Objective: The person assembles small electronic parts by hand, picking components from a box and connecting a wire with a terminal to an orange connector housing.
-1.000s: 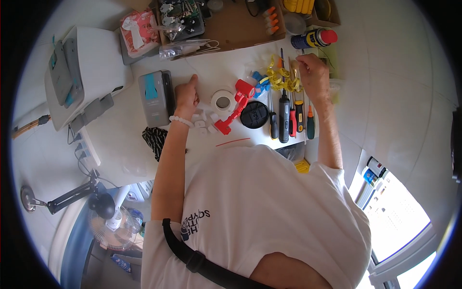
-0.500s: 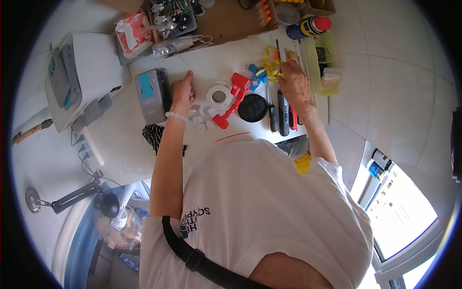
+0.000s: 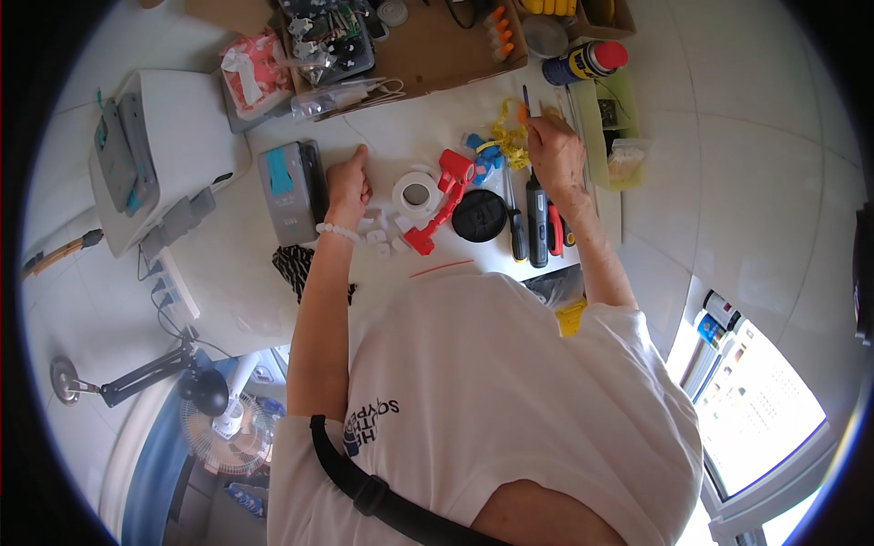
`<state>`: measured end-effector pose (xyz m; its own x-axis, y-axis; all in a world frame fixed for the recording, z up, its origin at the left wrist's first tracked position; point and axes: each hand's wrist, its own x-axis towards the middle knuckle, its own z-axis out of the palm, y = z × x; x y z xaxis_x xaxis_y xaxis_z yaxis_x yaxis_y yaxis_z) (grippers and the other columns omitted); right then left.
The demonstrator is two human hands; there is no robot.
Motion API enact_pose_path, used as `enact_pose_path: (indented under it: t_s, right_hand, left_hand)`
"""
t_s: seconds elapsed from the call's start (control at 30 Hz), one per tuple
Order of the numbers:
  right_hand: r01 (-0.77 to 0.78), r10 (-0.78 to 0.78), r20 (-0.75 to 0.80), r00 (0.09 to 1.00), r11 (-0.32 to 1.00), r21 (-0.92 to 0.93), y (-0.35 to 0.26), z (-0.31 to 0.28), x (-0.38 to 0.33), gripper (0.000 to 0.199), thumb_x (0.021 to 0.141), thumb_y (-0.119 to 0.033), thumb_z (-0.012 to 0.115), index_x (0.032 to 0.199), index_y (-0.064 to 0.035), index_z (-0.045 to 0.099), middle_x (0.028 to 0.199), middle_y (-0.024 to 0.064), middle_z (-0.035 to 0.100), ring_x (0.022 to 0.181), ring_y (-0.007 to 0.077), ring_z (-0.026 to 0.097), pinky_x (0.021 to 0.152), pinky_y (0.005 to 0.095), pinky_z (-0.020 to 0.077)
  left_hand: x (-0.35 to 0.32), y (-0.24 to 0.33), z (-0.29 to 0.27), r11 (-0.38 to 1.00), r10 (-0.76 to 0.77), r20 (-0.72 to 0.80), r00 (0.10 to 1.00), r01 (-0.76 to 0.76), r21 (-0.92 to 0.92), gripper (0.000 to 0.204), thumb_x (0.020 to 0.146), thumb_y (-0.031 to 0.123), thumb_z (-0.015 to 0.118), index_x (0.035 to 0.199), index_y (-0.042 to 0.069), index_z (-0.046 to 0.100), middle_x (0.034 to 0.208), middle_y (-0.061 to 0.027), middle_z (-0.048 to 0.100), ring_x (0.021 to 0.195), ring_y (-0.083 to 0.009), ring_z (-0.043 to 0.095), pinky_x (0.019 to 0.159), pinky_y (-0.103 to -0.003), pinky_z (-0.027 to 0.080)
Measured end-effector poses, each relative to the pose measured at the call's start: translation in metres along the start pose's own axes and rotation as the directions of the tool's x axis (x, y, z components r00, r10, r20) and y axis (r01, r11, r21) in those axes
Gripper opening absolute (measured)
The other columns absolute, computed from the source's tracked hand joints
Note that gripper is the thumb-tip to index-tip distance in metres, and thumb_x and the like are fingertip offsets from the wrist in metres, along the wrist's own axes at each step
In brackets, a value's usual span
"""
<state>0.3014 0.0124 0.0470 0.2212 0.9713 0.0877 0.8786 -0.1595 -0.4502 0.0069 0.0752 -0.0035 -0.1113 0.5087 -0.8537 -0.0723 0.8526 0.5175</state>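
My left hand (image 3: pixel 348 188) rests curled in a loose fist on the white table, between a grey case with a teal strip (image 3: pixel 289 189) and a white tape roll (image 3: pixel 417 194). Nothing shows in it. My right hand (image 3: pixel 557 156) is at the right side of the table with thumb and fingers drawn together; what they hold, if anything, is hidden. Just left of its fingertips are a tangled yellow strip (image 3: pixel 506 136) and a blue piece (image 3: pixel 485 162). A red plastic part (image 3: pixel 448 202) lies beside a round black cap (image 3: pixel 479 216).
A screwdriver (image 3: pixel 517 235), a grey-and-black pen-shaped tool (image 3: pixel 537 227) and a red-handled tool (image 3: pixel 555 229) lie below my right hand. A cardboard box (image 3: pixel 428 64) stands at the back, a spray can (image 3: pixel 585 62) and a pale green tray (image 3: pixel 628 136) at right.
My right hand has lifted slightly away from the yellow strip, its fingers drawn closer together. The strip and blue piece have shifted a little. My left hand stays in nearly the same place.
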Motion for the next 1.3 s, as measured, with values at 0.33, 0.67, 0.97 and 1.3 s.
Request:
enact_pose_path:
  t_s: [0.33, 0.67, 0.97, 1.3]
  right_hand:
    - [0.050, 0.010, 0.187, 0.982, 0.949, -0.311, 0.002, 0.017, 0.032, 0.009, 0.073, -0.003, 0.057, 0.081, -0.0033, 0.059, 0.087, 0.0125, 0.055, 0.085, 0.0308, 0.059, 0.066, 0.0403, 0.0510]
    - [0.139, -0.084, 0.201, 0.976, 0.950, -0.279, 0.010, 0.024, 0.028, 0.003, 0.076, -0.003, 0.057, 0.077, -0.0045, 0.054, 0.083, 0.0116, 0.052, 0.081, 0.0329, 0.057, 0.065, 0.0441, 0.0470]
    - [-0.427, 0.240, 0.394, 0.887, 0.106, 0.898, -0.021, -0.031, 0.035, 0.013, 0.085, -0.003, 0.053, 0.097, -0.0003, 0.056, 0.092, 0.0141, 0.063, 0.081, 0.0204, 0.062, 0.073, 0.0294, 0.0514]
    - [-0.451, -0.144, 0.495, 0.857, -0.674, 0.584, -0.052, -0.046, 0.029, 0.019, 0.087, -0.005, 0.055, 0.105, 0.0024, 0.053, 0.106, 0.0199, 0.055, 0.084, 0.0207, 0.058, 0.076, 0.0296, 0.0536]
  left_hand:
    - [-0.002, -0.004, -0.002, 0.999, 0.013, -0.010, 1.000, -0.014, -0.034, 0.046, 0.085, 0.029, 0.061, 0.049, 0.011, 0.038, 0.041, 0.0004, 0.034, 0.029, -0.0122, 0.030, 0.029, -0.027, 0.022]
    - [-0.007, -0.001, -0.001, 0.998, 0.018, 0.002, 1.000, -0.018, -0.053, 0.045, 0.084, 0.029, 0.061, 0.051, 0.010, 0.039, 0.042, 0.0000, 0.035, 0.029, -0.0120, 0.031, 0.029, -0.027, 0.022]
    - [-0.005, 0.001, -0.002, 1.000, 0.017, -0.011, 1.000, -0.017, -0.023, 0.045, 0.085, 0.028, 0.061, 0.050, 0.010, 0.039, 0.041, 0.0001, 0.034, 0.030, -0.0119, 0.030, 0.029, -0.027, 0.021]
    - [-0.005, 0.000, -0.001, 1.000, 0.024, 0.014, 1.000, -0.024, -0.006, 0.045, 0.086, 0.028, 0.059, 0.050, 0.012, 0.037, 0.041, 0.0012, 0.033, 0.029, -0.0114, 0.029, 0.029, -0.027, 0.021]
